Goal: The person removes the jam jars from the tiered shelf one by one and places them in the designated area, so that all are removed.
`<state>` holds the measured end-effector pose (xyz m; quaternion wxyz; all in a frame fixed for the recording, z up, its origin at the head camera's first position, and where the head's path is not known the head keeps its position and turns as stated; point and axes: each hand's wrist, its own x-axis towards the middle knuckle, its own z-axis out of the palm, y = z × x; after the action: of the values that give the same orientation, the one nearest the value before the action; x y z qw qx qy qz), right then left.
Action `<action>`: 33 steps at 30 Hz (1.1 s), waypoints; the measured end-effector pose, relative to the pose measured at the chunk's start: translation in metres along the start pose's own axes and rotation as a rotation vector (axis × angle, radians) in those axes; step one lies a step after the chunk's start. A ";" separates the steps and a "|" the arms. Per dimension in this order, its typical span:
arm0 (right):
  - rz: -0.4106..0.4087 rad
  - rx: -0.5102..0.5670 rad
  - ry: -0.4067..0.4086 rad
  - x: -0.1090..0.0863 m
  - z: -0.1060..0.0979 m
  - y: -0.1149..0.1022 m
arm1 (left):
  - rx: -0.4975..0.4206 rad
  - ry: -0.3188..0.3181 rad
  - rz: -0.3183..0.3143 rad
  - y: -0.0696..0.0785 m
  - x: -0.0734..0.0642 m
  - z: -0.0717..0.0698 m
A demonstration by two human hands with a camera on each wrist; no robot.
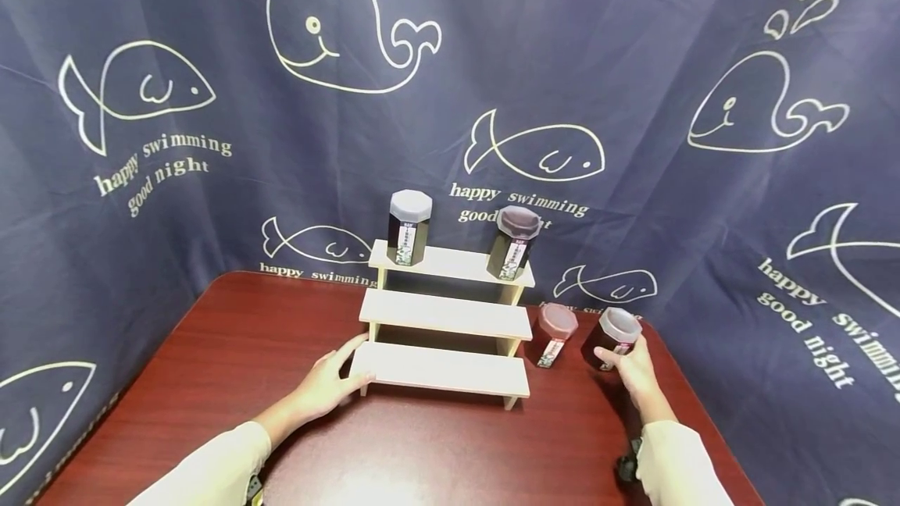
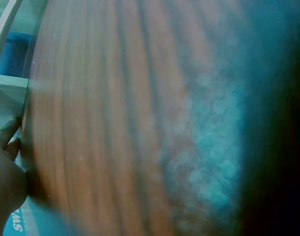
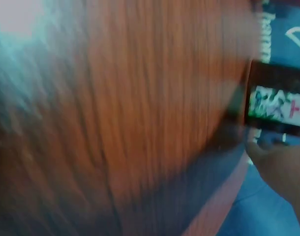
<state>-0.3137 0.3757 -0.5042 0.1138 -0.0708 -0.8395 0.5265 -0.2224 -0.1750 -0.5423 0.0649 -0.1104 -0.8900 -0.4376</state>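
the right hand (image 1: 638,375) pinches a grey-lidded jar (image 1: 609,336) between thumb and fingers, right of the 3-tier shelf (image 1: 446,315); the left hand (image 1: 325,389), thumb and fingers spread, touches the shelf's left end.

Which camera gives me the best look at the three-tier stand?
The head view: it shows the three-tier stand with all three steps visible, the left hand at its left end. The left wrist view catches only a partial piece along its left edge; the right wrist view shows none of it.
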 end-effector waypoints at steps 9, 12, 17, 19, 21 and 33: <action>-0.311 0.032 0.580 -0.007 0.007 -0.043 | -0.013 -0.014 -0.009 0.001 0.000 -0.001; -0.426 0.073 0.645 -0.010 0.021 -0.076 | -0.030 -0.013 -0.014 0.002 -0.001 -0.001; -0.524 0.208 0.478 -0.027 0.052 -0.143 | -0.026 -0.019 -0.007 -0.001 -0.001 0.001; -0.533 0.242 0.345 -0.035 0.064 -0.170 | -0.018 -0.019 -0.009 -0.001 -0.001 0.003; -0.516 0.261 0.207 -0.041 0.073 -0.192 | -0.019 -0.016 -0.012 -0.001 0.000 0.004; -0.339 0.298 -0.154 -0.015 0.122 -0.201 | -0.029 -0.024 -0.024 0.001 0.003 -0.002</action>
<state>-0.3316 0.1784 -0.3759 0.1452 0.1291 -0.7586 0.6219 -0.2251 -0.1751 -0.5394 0.0474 -0.1055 -0.8855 -0.4500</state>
